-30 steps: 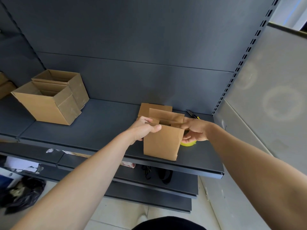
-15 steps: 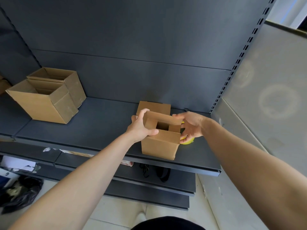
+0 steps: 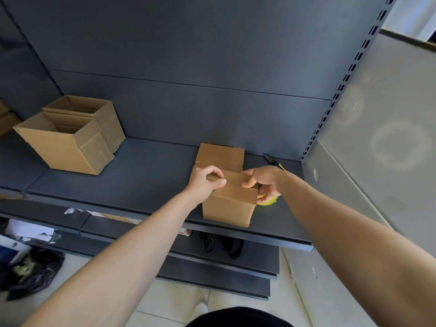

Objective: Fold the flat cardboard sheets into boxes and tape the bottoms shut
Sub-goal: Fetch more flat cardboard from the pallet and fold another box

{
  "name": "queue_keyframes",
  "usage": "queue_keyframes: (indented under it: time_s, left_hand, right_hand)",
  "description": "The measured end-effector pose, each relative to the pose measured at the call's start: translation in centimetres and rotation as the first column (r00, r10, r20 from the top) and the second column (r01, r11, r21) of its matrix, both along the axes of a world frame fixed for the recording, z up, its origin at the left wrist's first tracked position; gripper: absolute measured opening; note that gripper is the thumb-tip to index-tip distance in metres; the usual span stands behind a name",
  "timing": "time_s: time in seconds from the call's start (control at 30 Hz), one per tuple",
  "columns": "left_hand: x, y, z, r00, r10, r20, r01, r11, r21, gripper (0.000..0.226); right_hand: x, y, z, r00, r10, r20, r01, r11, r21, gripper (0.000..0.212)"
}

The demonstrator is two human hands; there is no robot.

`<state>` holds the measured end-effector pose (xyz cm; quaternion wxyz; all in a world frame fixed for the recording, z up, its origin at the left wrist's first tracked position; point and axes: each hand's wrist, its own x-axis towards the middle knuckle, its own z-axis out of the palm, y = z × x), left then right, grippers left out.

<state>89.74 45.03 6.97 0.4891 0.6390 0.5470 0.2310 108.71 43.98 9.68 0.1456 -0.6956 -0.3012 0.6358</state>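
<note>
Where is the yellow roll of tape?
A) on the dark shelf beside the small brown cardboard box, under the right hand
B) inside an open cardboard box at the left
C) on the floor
A: the yellow roll of tape lies on the dark shelf just right of the small brown cardboard box, partly hidden by the right hand.

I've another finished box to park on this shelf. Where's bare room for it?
The widest bare stretch of shelf lies between the two open boxes at left and the small box. The right end is crowded: left hand and right hand grip that box, with the yellow tape roll beside it and the knife behind.
</note>
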Motion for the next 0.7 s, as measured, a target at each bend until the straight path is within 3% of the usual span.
queue_keyframes:
  time_s: [0.13,0.23,0.3,0.33,0.37,0.43,0.5,0.6,0.63,0.7]
  left_hand:
    - [1.1,0.4,0.2,0.999,0.03,-0.04,-0.029,0.999,0.042,0.014]
    - [1.3,0.8,0.1,0.998,0.003,-0.059,0.001,0.998,0.063,0.014]
    - [1.4,0.7,-0.1,0.998,-0.009,-0.058,0.012,0.998,0.057,0.014]
    - [1.4,0.7,-0.1,0.998,-0.012,-0.061,0.015,0.998,0.053,0.015]
    - [1.5,0.7,-0.1,0.997,-0.016,-0.071,0.02,0.998,0.051,0.015]
    - [1.5,0.8,0.0,0.995,-0.028,-0.094,0.034,0.998,0.056,0.017]
    - [1.6,0.9,0.0,0.994,-0.033,-0.103,0.039,0.998,0.058,0.017]
    - [1.6,0.9,0.0,0.993,-0.034,-0.111,0.041,0.998,0.057,0.016]
    - [1.6,1.0,-0.1,0.993,-0.037,-0.109,0.043,0.997,0.056,0.016]
    - [1.6,1.0,-0.1,0.993,-0.037,-0.11,0.044,0.997,0.056,0.016]
  right_hand:
    - [1.5,-0.2,-0.4,0.996,0.056,-0.063,-0.053,0.998,0.041,0.039]
    - [4.1,-0.4,-1.5,0.978,-0.167,-0.122,0.188,0.965,0.183,0.031]
    - [5.3,-0.5,-2.6,0.96,-0.272,0.068,0.232,0.907,0.352,0.026]
    - [5.5,-0.8,-3.2,0.939,-0.216,0.266,0.103,0.919,0.381,0.027]
    - [5.6,-1.1,-3.9,0.884,-0.08,0.46,-0.085,0.941,0.328,0.031]
    - [5.4,-1.8,-5.7,0.688,0.232,0.688,-0.409,0.907,0.104,0.049]
    - [5.2,-2.1,-6.7,0.505,0.38,0.775,-0.533,0.843,-0.066,0.058]
    - [5.2,-1.8,-6.9,0.268,0.424,0.865,-0.654,0.739,-0.159,0.042]
    - [5.3,-1.6,-6.8,0.235,0.423,0.875,-0.674,0.72,-0.167,0.038]
    - [5.7,-1.1,-6.3,0.265,0.411,0.872,-0.674,0.726,-0.137,0.035]
